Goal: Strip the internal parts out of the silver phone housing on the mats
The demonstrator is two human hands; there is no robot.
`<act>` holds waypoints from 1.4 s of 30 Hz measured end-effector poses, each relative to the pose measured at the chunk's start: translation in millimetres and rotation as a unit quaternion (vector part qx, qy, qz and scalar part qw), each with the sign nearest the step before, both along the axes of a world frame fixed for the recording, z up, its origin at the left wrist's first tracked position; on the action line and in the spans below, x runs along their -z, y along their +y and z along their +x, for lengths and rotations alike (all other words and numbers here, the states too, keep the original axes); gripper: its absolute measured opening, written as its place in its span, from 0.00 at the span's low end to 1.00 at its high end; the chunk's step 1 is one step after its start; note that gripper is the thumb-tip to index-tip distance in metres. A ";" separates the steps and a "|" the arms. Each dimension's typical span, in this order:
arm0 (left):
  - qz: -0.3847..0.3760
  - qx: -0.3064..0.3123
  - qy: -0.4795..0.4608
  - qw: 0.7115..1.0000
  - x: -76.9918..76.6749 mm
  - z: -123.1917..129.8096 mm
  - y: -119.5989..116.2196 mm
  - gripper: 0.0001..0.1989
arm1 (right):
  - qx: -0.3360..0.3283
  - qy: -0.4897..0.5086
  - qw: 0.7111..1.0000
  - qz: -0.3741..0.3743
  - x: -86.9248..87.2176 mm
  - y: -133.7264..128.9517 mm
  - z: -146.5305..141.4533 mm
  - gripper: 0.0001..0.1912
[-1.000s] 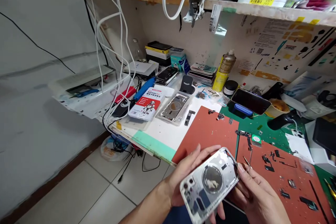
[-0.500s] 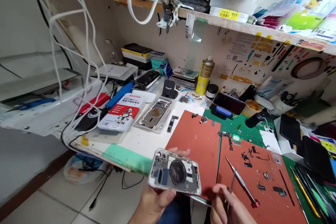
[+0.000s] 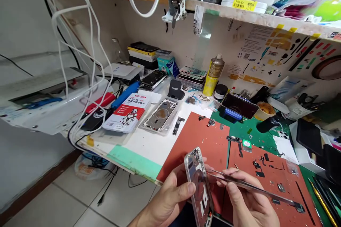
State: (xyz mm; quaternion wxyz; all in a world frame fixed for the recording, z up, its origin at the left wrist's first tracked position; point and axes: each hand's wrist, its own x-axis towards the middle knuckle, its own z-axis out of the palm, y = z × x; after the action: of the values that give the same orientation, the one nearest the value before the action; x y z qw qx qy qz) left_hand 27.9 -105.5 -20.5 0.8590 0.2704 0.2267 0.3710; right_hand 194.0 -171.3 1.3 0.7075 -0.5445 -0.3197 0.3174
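By the brick-red mat (image 3: 202, 131), we clamp an open smartphone housing (image 3: 199, 188) in our left hand (image 3: 173, 192), tilted, long axis pointing away from us, while our right hand (image 3: 243, 198), closed around metal tweezers (image 3: 253, 186), aims their tips leftward just beside the housing's right edge.

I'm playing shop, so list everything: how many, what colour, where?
Shell: 1, silver, front centre
Tweezers: 1, silver, right of shell
Red mats: 2, red, front
Small parts: many, mostly black, on right mat
Green mat: 1, green, behind red mats
Box: 1, red and white, left
Tray: 1, clear, centre
Other shell: 1, grey, in tray
Spray can: 1, yellow and gold, back
Propped phone: 1, black, right of can
Cables: several, white, hanging left
Shelf: 1, pale, top
Other clutter: countless, mixed colours, around
Left grip: 1, bare, holding shell
Right grip: 1, bare, holding tweezers
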 end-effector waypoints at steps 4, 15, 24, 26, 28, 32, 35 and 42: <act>-0.005 0.002 0.012 1.000 -2.7 1.6 -0.6 0.30 | 0.011 -0.071 0.997 -0.009 4.4 10.1 0.6 0.04; 0.011 0.027 0.021 0.999 -9.6 7.9 3.3 0.29 | -0.056 -0.201 0.976 -0.059 22.5 0.0 16.9 0.05; 0.030 0.040 0.033 0.998 -10.1 9.6 4.8 0.29 | -0.078 -0.270 0.959 -0.037 -3.7 10.1 23.3 0.06; 0.035 0.050 0.050 0.997 -7.8 8.9 4.7 0.31 | -0.108 -0.285 0.952 -0.039 -7.5 11.7 28.6 0.08; 0.044 0.063 0.068 0.995 -6.3 7.9 4.4 0.33 | -0.146 -0.308 0.939 -0.040 -10.6 12.8 34.0 0.08; 0.059 0.077 0.079 0.992 -7.4 7.1 4.6 0.32 | -0.194 -0.337 0.920 -0.048 -15.8 13.5 40.4 0.07; 0.063 0.077 0.081 0.992 -9.9 8.1 5.2 0.32 | -0.209 -0.345 0.913 -0.056 -16.9 13.5 42.3 0.07; 0.080 0.081 0.100 0.988 -8.5 5.6 4.6 0.33 | -0.232 -0.173 0.953 -0.085 -21.0 22.2 41.0 0.07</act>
State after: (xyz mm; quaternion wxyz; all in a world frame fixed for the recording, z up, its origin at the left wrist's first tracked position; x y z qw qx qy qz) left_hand 33.5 -100.9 -12.0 0.8346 0.3917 0.2583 0.2887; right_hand 235.0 -149.1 22.3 0.4994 -0.5598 -0.5269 0.3995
